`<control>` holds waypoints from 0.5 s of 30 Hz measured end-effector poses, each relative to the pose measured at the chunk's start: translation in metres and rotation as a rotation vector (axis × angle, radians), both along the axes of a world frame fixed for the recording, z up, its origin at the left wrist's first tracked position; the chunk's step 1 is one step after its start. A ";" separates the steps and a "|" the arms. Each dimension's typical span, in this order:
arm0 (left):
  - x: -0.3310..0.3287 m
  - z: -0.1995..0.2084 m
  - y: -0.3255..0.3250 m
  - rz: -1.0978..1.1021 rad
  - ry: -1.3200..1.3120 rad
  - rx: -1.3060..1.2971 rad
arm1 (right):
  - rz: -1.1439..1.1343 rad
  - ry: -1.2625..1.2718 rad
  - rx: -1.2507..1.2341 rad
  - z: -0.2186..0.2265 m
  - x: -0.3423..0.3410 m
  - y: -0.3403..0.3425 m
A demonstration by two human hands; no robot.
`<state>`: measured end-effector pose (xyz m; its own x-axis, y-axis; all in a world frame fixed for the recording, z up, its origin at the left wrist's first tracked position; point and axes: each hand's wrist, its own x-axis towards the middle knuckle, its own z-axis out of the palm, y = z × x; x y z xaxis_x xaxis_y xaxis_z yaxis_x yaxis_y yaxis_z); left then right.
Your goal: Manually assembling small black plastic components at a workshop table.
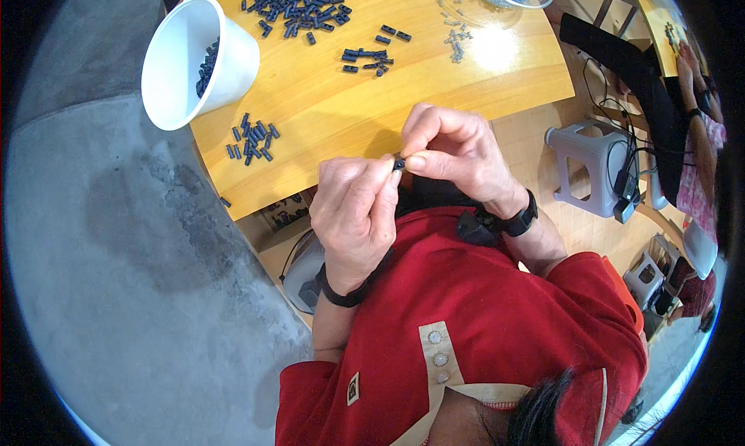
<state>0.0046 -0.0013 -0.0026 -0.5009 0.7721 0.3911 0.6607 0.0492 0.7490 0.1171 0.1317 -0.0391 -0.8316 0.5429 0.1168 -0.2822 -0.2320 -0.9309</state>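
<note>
I am holding a small black part (399, 165) between my two hands, just off the near edge of the counter (326, 120). The fingers of my left hand (353, 205) are closing in a narrow pinch on one side of it, and those of my right hand (463, 152) are pinching from the other, thumb against forefinger. I am gripping it by the tips, I judge, because it is so small that a fuller grasp would be hiding it; what exactly is meeting between the fingertips I cannot tell.

Beyond my fingers, a little to their left, a loose cluster of black pieces (369, 60) is lying within easy reach, and farther out a big black heap (299, 3) is spreading, probably serving as stock. Well to the left of my fingers a smaller black group (252, 141) is sitting apart, perhaps for sorting. Past it a white tub (242, 58) is standing with dark pieces inside, its walls stopping them from scattering. Beyond my right fingers, tiny clear bits (456, 38) are lying near a clear bowl (535, 5), seemingly separated from the black ones to avoid mixing.
</note>
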 end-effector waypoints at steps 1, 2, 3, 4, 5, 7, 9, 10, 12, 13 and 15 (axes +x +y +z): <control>0.000 0.000 0.001 -0.033 0.003 0.018 | 0.125 -0.015 -0.246 -0.005 0.001 0.003; 0.000 -0.001 0.002 -0.066 0.005 0.036 | 0.251 -0.030 -0.492 -0.009 0.002 0.004; 0.001 -0.002 0.003 -0.074 -0.034 0.057 | 0.325 -0.029 -0.645 -0.011 0.001 0.004; 0.000 -0.004 0.003 -0.076 -0.033 0.060 | 0.324 -0.028 -0.642 -0.012 0.000 0.005; -0.001 -0.007 0.003 -0.094 -0.037 0.084 | 0.421 0.004 -0.796 -0.012 -0.002 0.005; -0.002 -0.009 0.002 -0.116 -0.044 0.108 | 0.563 0.064 -0.993 -0.021 -0.005 0.003; -0.001 -0.009 0.000 -0.101 -0.108 0.081 | 0.510 0.023 -0.918 -0.018 -0.006 0.001; -0.001 -0.011 0.000 -0.101 -0.109 0.082 | 0.460 -0.017 -0.843 -0.015 -0.007 0.002; -0.002 -0.016 -0.001 0.004 -0.236 0.106 | 0.338 -0.133 -0.668 -0.012 -0.009 0.005; -0.005 -0.017 -0.001 0.016 -0.212 0.098 | 0.217 -0.243 -0.491 -0.009 -0.010 0.008; -0.008 -0.021 -0.004 0.045 -0.225 0.097 | -0.016 -0.310 -0.240 -0.009 -0.016 0.013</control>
